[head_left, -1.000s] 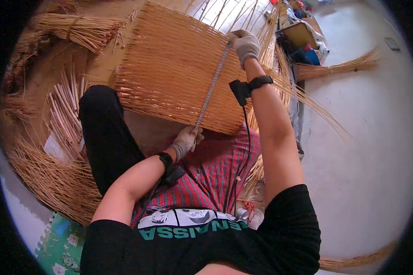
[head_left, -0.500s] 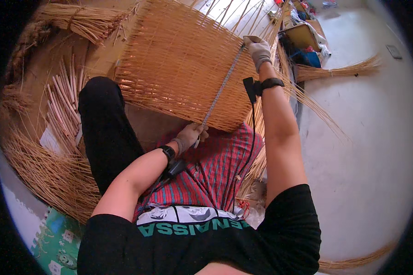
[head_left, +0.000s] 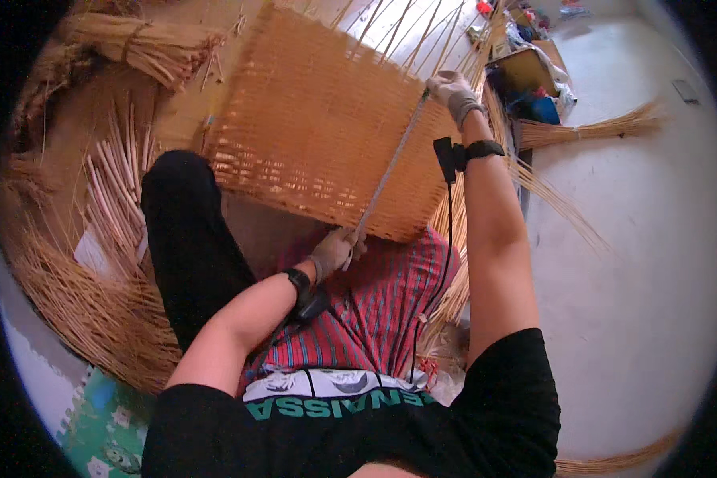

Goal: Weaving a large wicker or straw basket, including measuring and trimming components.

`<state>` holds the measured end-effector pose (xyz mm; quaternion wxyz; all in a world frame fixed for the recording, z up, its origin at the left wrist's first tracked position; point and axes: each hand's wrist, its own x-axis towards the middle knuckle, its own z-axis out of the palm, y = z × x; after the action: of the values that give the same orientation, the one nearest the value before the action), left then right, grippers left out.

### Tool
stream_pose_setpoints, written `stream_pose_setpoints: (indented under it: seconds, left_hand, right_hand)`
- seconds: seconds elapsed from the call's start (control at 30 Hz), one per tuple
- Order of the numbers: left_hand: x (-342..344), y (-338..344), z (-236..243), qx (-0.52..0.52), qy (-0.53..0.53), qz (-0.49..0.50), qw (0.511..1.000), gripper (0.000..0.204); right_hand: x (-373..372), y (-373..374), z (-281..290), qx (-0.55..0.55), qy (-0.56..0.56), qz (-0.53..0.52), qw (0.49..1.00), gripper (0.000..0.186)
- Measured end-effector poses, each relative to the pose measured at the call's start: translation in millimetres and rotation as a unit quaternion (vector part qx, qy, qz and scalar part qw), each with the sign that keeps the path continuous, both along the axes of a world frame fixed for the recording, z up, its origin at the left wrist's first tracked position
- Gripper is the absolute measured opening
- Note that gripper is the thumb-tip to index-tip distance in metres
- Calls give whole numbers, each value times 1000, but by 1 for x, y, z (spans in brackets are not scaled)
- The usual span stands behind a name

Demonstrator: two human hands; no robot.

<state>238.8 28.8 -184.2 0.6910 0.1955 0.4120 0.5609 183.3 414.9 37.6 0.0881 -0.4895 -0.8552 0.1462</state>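
Observation:
A woven wicker panel of light brown strands leans in front of me, with loose stakes sticking out of its far edge. A pale measuring tape runs taut across its right part, slanting from near to far. My gloved left hand is closed on the tape's near end at the panel's front edge. At the far right edge my gloved right hand pinches the other end. A red striped cloth covers my lap below the panel.
Bundles of thin canes lie at the upper left, lower left and on the floor at right. Cut pale sticks are beside my left knee. A box with odds and ends stands at the far right.
The whole view has shifted slightly, so panel, hands and tape sit a little lower and to the right. Both hands keep hold of the tape.

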Motion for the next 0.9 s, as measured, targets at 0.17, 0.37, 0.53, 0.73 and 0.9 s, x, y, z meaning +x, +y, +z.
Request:
stream_pose_setpoints:
  seconds: [0.17, 0.37, 0.53, 0.73, 0.9]
  left_hand:
    - [12, 3, -25, 22, -23, 41, 999, 33]
    - [3, -7, -12, -10, -13, 15, 1000, 35]
    - [15, -11, 7, -6, -31, -98, 995, 38]
    - [1, -25, 0, -16, -60, -7, 998, 35]
    - [-39, -37, 16, 2, 256, -100, 961, 36]
  right_hand:
    - [-15, -1, 10, -87, -24, 96, 991, 40]
    - [-16, -10, -5, -28, 44, 30, 998, 23]
    - [44, -14, -33, 32, 209, 73, 975, 35]
    - [83, -206, -46, -65, 308, -12, 949, 46]
    - [157, -316, -116, -325, 198, 72, 922, 49]
